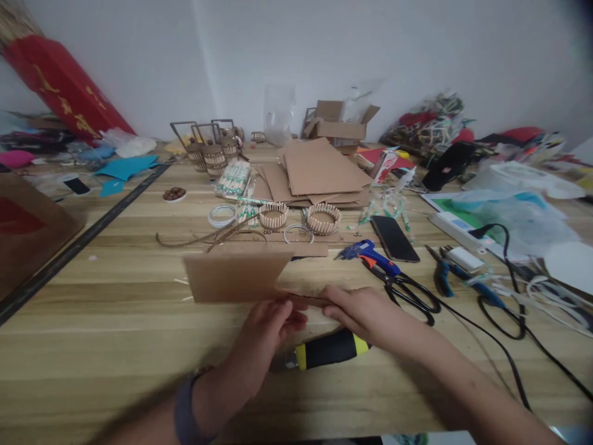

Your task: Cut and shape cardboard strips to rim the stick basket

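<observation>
A brown cardboard piece point(236, 278) stands tilted up off the wooden table point(115, 346). My left hand point(271, 327) pinches its lower right edge, fingers closed on it. My right hand point(359, 312) grips the narrow strip of the same cardboard that runs off to the right, fingers closed along it. A black and yellow utility knife point(327, 350) lies on the table just below both hands, held by neither.
A blue glue gun point(368, 254), black scissors point(410, 293), a phone point(393, 238) and pliers point(445, 272) with cables lie to the right. Behind are stick rings point(323, 217), small stick baskets point(213, 157), stacked cardboard sheets point(319, 170) and an open box point(340, 127).
</observation>
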`<move>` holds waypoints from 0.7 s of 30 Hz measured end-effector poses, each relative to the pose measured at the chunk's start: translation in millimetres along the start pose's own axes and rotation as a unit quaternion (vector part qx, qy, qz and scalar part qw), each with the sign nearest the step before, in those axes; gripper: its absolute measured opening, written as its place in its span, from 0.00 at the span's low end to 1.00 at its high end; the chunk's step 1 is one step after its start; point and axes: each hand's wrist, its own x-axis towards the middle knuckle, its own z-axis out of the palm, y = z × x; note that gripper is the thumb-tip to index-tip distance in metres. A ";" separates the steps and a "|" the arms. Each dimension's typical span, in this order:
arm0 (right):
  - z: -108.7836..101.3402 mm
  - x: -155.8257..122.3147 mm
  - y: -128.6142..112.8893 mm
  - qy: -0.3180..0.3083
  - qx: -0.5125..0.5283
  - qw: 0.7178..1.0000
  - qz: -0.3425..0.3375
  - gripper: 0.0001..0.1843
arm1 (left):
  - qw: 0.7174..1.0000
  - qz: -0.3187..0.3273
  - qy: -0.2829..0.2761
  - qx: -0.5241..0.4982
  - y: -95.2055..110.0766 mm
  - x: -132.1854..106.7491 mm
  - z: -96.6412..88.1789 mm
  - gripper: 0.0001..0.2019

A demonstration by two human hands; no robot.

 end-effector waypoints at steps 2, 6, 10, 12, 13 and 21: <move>-5.3 -1.2 18.4 -0.059 0.097 0.993 -0.043 0.16 | 0.996 -0.054 -0.042 0.051 -9.7 -8.0 -8.8 0.17; -5.8 6.7 48.5 -0.156 0.217 0.962 -0.055 0.25 | 0.971 -0.104 -0.142 0.164 -9.3 -21.4 -18.1 0.11; 8.6 22.2 62.4 -0.175 0.198 0.963 -0.050 0.28 | 0.939 -0.003 -0.135 0.317 6.0 -23.3 -24.7 0.11; 14.2 29.8 64.0 -0.169 0.179 0.967 -0.061 0.27 | 0.883 0.135 -0.112 0.436 10.2 -18.0 -32.9 0.11; 14.7 32.7 63.2 -0.166 0.168 0.970 -0.061 0.26 | 0.838 0.206 -0.099 0.496 10.5 -14.0 -38.3 0.11; -42.2 2.9 14.1 0.080 0.111 0.981 -0.137 0.17 | 0.586 0.330 -0.075 0.736 -3.8 10.9 -71.2 0.10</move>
